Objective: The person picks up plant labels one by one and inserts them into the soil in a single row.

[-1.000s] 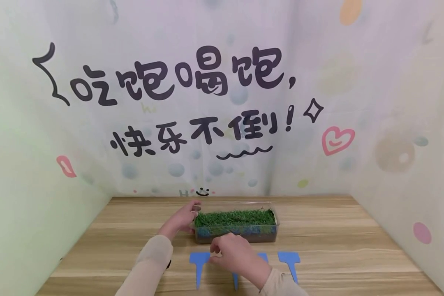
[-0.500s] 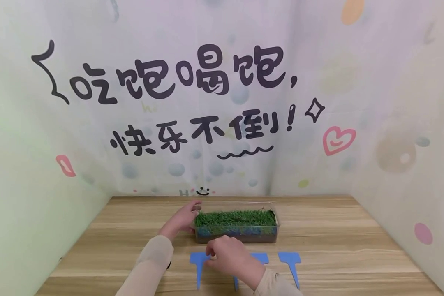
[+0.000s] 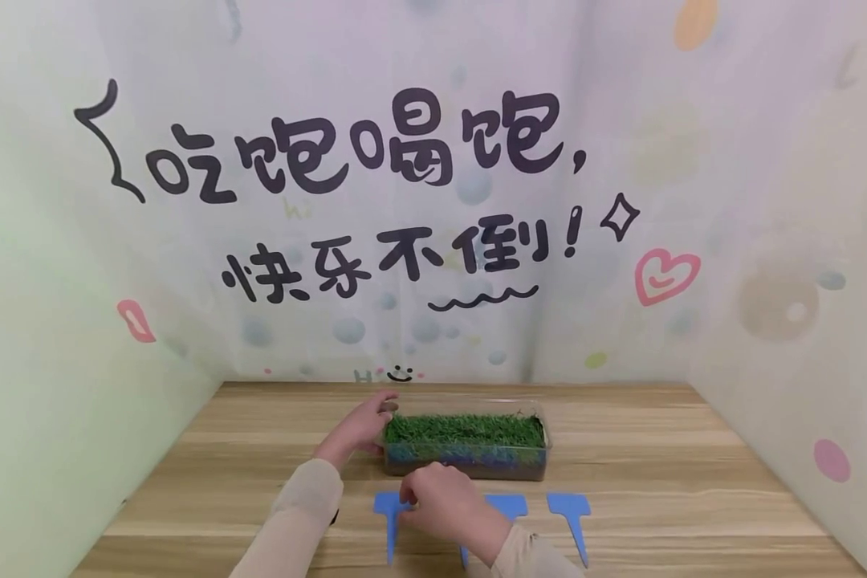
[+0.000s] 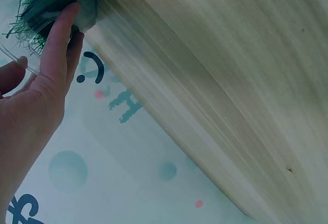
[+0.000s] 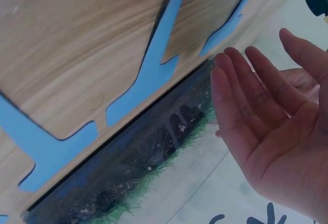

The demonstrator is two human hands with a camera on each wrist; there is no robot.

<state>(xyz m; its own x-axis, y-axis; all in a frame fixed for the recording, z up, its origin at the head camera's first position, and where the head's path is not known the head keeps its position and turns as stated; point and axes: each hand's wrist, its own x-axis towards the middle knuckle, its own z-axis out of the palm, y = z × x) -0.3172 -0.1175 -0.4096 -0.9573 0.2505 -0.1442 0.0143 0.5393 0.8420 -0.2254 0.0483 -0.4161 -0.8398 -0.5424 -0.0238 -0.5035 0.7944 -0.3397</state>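
A clear rectangular box (image 3: 466, 466) of dark soil and green grass (image 3: 466, 431) stands upright on the table. At its left end is my left hand (image 3: 361, 425). In the left wrist view the straight fingers of that hand (image 4: 43, 88) touch the box's end wall, the thumb by the clear rim. My right hand (image 3: 451, 502) hovers before the box, over several blue T-shaped plant labels (image 3: 569, 506) and partly hiding them. The right wrist view has this hand (image 5: 287, 126) with loosely bent fingers, holding nothing, near the labels (image 5: 148, 75).
A wood-grain table (image 3: 657, 482) carries everything. Behind it hangs a pale printed cloth wall (image 3: 585, 321) with large black characters, and similar walls stand at both sides. The labels lie in a row along the box's near side.
My right hand has shifted slightly left and towards me, uncovering more of a label to its right. The left hand has stayed at the box. The head view has tilted a little.
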